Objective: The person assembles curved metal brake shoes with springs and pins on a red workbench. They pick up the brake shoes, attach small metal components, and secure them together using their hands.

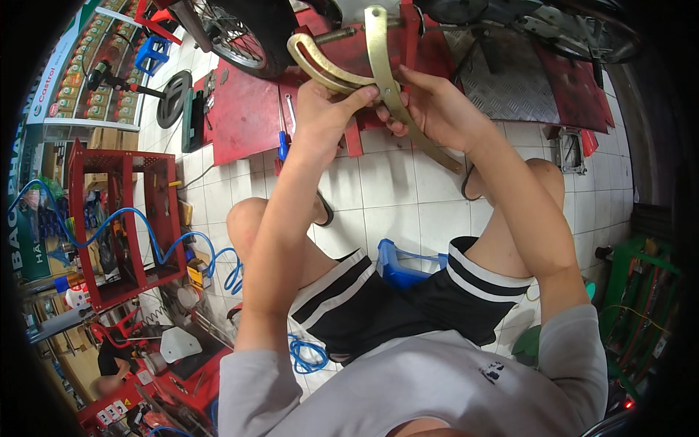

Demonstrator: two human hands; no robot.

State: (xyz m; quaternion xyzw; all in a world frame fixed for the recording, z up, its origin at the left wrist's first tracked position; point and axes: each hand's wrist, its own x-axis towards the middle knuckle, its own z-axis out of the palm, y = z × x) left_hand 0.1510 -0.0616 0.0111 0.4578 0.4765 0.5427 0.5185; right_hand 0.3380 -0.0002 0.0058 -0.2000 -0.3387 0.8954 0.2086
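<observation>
A brass-coloured flywheel holding tool [378, 54] is held up in front of me between both hands. It has a curved, slotted arm reaching up to the left and a longer flat arm, riveted together in the middle. My left hand [325, 116] pinches the lower end of the slotted arm, thumb on top. My right hand [440, 109] grips the long arm near the rivet, with its fingers curled behind, partly hidden. The long arm's tail runs down to the right past my right palm. Below and beyond the tool lies a red lift platform [247, 120].
A blue-handled screwdriver [282, 146] and a wrench [290, 109] lie on the platform's near edge. Motorcycle wheels [251, 44] stand beyond. I sit on a blue stool [402, 266]. A red rack [131, 226] with a blue air hose [153, 237] is at left, a green cart [637, 306] at right.
</observation>
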